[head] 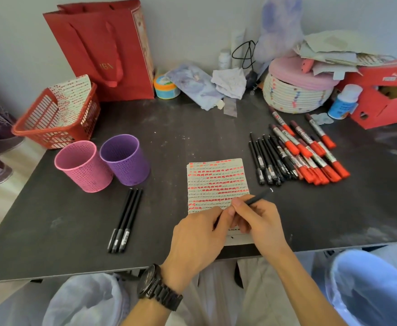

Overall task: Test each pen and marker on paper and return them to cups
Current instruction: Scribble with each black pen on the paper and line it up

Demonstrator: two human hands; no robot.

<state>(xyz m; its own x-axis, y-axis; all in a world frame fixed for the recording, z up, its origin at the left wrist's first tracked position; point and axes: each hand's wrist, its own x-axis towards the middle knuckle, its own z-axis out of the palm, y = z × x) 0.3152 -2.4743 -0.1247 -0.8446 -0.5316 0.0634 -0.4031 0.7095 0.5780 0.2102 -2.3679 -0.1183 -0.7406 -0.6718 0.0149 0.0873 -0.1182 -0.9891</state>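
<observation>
1. Right hand (255,220) is curled around a thin black pen (258,198), thumb on top. The pen's far end pokes up and to the right, just past the edge of the paper.
2. Left hand (200,236) is tucked in right against it, fingertips pinching the lower end of that same pen, so both hands are grasping it. Can't tell whether the cap is on, the fingers hide that end. There's a chunky black wristwatch (158,288) on the left wrist.
3. Both hands sit over the bottom part of a white paper sheet (216,182) that's packed with rows of red dashes and tiny black scribbles. It lies flat near the front edge of the dark matte table (181,128).
4. Left of the sheet, three slim black pens (125,220) lie side by side, touching.
5. Just behind those, a pink perforated cup (82,165) and a purple perforated cup (125,158) stand upright, right beside each other.
6. Right of the sheet there's a row of black capped pens (263,161), and up against it a pile of markers with red-orange caps (310,158), all lying on the table.
7. Further back on the left is a red plastic basket (39,128) with another marked-up sheet standing in it, and a tall red paper bag (103,48) against the wall.
8. Back right: a round woven basket with a pink lid (296,95) and a red cardboard shoe box (381,100) under a heap of papers.
</observation>
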